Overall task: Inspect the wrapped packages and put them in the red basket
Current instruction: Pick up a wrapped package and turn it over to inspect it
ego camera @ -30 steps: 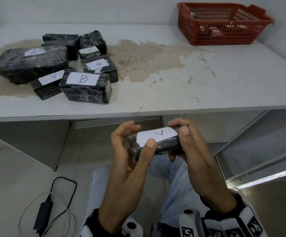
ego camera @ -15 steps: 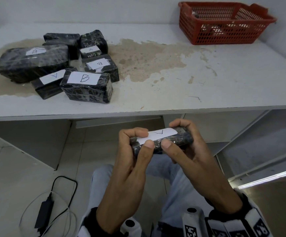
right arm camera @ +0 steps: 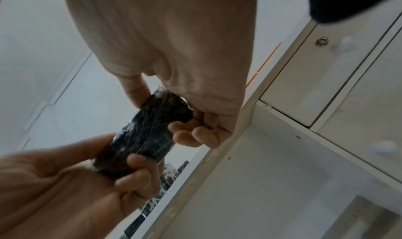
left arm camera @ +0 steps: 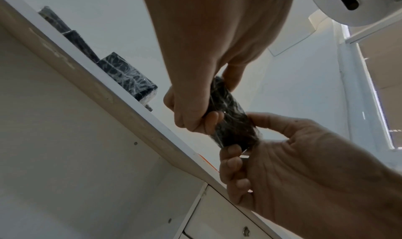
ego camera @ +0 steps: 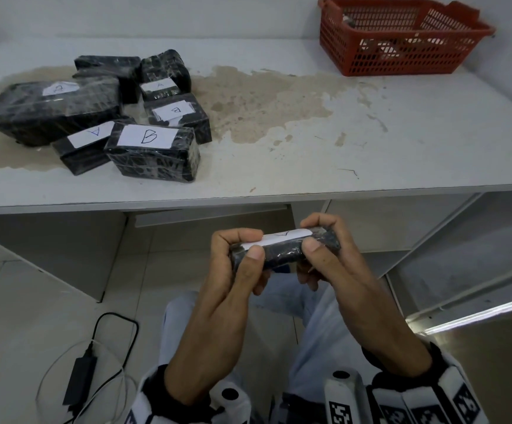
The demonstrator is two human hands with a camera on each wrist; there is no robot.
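Observation:
I hold a small black film-wrapped package (ego camera: 282, 257) with a white label marked A below the table's front edge, above my lap. My left hand (ego camera: 245, 244) grips its left end, thumb on the near side. My right hand (ego camera: 317, 237) grips the right end the same way. In the left wrist view the package (left arm camera: 230, 117) runs between both hands; in the right wrist view the package (right arm camera: 150, 132) does too. The red basket (ego camera: 401, 53) stands at the table's far right. Several more wrapped packages (ego camera: 153, 151), labelled A or B, lie piled at the table's left.
The white table (ego camera: 371, 133) has a large brown stain in its middle. Something small lies inside the basket. A black power adapter with cable (ego camera: 80, 374) lies on the tiled floor at the left. Drawer fronts (left arm camera: 217, 225) sit under the tabletop.
The package has tipped away from me, so its label now shows edge-on. My right thumb has moved onto the near side. Both hands have kept their hold.

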